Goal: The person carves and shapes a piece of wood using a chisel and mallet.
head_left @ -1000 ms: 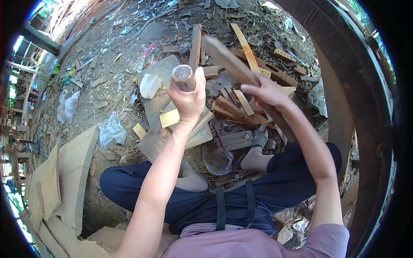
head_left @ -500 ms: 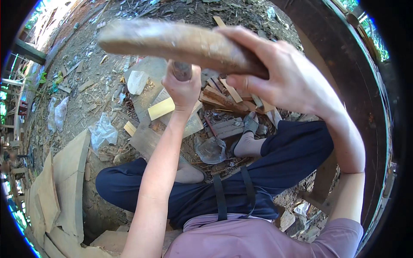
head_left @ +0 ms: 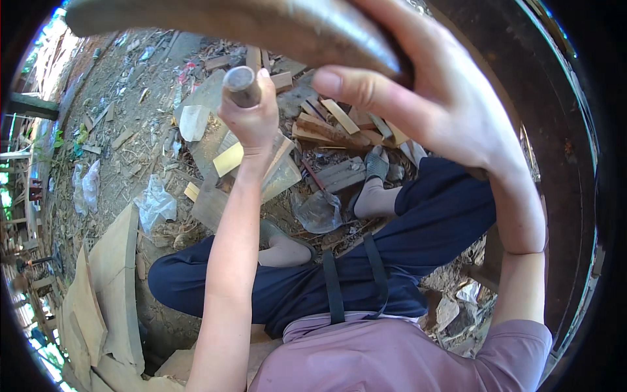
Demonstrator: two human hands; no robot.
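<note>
My left hand (head_left: 251, 121) is closed in a fist round an upright tool handle (head_left: 241, 86), whose round, flat, greyish butt end points up at me. The tool's lower end is hidden beneath the fist. High and close in front, my right hand (head_left: 437, 98) grips one end of a thick wooden club (head_left: 241, 26), thumb on the near side and fingers over the far side. The club reaches leftward above my left hand, apart from the handle, and the top edge of the picture cuts it. Below the left fist lie wooden boards (head_left: 282, 181) and a yellowish block (head_left: 228, 159).
Split wood offcuts (head_left: 326, 130) are heaped ahead of my foot. Clear plastic bags (head_left: 318, 212) and wood chips litter the dirt ground. Large curved wooden slabs (head_left: 114, 281) stand at left. A dark beam (head_left: 555, 150) runs along the right side.
The club has come up and nearer, its far end swinging left and toward the top edge. My left fist has shifted slightly left, showing more of the handle's butt.
</note>
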